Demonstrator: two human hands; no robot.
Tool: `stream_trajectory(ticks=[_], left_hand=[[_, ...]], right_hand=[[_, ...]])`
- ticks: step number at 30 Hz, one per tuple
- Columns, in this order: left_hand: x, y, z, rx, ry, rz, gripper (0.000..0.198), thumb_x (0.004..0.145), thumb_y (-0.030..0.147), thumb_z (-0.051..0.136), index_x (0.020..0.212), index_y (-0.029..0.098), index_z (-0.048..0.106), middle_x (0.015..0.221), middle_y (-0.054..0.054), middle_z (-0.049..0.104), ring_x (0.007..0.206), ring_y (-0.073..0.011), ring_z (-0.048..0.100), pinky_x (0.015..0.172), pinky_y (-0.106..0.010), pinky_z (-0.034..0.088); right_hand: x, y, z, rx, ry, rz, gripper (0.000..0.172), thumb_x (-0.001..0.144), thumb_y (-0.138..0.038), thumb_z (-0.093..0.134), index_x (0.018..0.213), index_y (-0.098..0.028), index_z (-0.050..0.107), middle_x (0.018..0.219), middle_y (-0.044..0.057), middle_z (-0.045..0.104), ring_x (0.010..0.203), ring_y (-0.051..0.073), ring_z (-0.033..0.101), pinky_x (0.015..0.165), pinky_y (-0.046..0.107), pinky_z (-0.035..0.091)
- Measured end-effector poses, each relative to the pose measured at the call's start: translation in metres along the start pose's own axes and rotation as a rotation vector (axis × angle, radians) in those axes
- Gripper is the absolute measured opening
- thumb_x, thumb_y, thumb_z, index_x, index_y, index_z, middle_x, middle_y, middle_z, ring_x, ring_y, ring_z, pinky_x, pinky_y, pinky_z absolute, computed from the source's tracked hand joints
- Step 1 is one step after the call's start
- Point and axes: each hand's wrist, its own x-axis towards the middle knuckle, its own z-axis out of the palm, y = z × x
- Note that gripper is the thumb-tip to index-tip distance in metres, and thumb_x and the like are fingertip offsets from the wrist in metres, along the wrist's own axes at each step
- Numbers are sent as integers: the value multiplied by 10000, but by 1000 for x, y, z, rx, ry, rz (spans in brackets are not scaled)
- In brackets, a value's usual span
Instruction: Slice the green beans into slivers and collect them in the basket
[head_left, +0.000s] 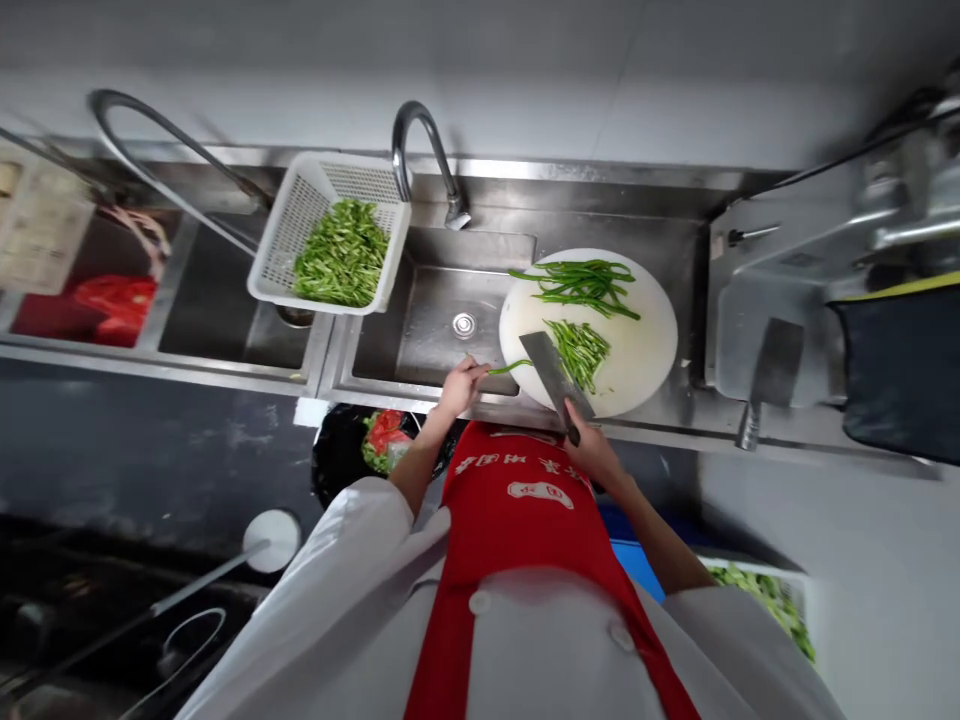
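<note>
My right hand (594,455) is wrapped round the handle of a cleaver (553,372), its broad blade slanting over the left part of a round white cutting board (651,345). Between the fingers of my left hand (460,386) is one end of a long green pepper (510,368), held over the sink's front edge with its other end reaching the board. Cut green strips (579,350) lie in a heap just right of the blade. Whole long green peppers (589,285) rest in a bunch on the far part of the board.
A white basket (274,250) of cut greens (345,255) stands left of the sink basin (465,290), under a faucet (424,115). Another cleaver (776,365) lies at right. Below the counter are a black-lined bin (337,460) with scraps and a crate of greens (772,600).
</note>
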Motion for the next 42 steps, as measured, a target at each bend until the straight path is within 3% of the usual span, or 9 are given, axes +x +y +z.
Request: stream_trajectory(ticks=[4,9,13,16,18,24,28,33,42], left_hand=[[2,-13,-16,-100,17,70,304,1019,350,463,1125,217,715,954,-64,580,845,-178,585,804,-309,501],[63,2,22,-213,-116,201,234,977,295,525,1058,207,727,984,-62,634,867,-180,604,809,-307,520],[86,5,37,-250,-18,211,299,961,281,559,1218,187,680,1058,-82,636,962,-179,613,882,-305,513],[60,-8,26,-244,174,31,320,991,287,494,1216,153,678,997,-87,647,830,-155,596,831,-296,512],[30,-22,17,-232,217,-90,331,995,297,461,1181,150,692,951,-82,659,773,-152,584,790,-288,514],[-65,-61,11,-212,138,-317,321,942,338,469,1088,196,716,940,-77,703,852,-203,644,803,-329,537],[-103,-73,18,-268,129,-393,309,918,339,473,1046,204,720,1042,-94,726,938,-241,680,857,-381,550],[-105,-71,26,-306,123,-435,294,905,333,477,1000,211,726,1014,-82,728,904,-233,688,844,-375,559],[-46,-47,27,-332,68,-259,318,928,329,488,1026,165,742,870,-60,691,745,-166,628,723,-277,532]], right_hand=[[-4,-11,1,-119,85,28,821,902,-235,473,1647,-192,131,1019,79,769,882,249,697,792,290,470],[-8,-18,1,-236,189,102,819,929,-260,440,1647,-147,65,972,86,763,854,247,688,790,296,474],[1,-28,19,-336,212,111,789,968,-272,413,1644,-122,33,1010,114,755,875,251,689,833,315,487],[14,-38,39,-401,142,149,749,993,-239,379,1640,-116,24,1062,139,741,892,240,693,837,312,496],[20,-43,49,-443,82,185,726,1006,-223,360,1638,-113,20,1076,157,734,908,239,696,847,320,499],[29,-53,54,-487,71,217,745,1018,-240,376,1637,-149,-29,1090,166,721,923,236,702,863,331,505],[32,-56,54,-480,62,234,710,1027,-232,376,1642,-162,28,1049,160,726,941,244,699,872,345,502],[25,-49,52,-480,89,270,702,1034,-250,378,1643,-173,36,1097,172,712,962,242,694,889,342,491],[21,-44,48,-530,62,281,733,1034,-253,355,1632,-137,-53,1087,161,718,931,227,690,853,309,489]])
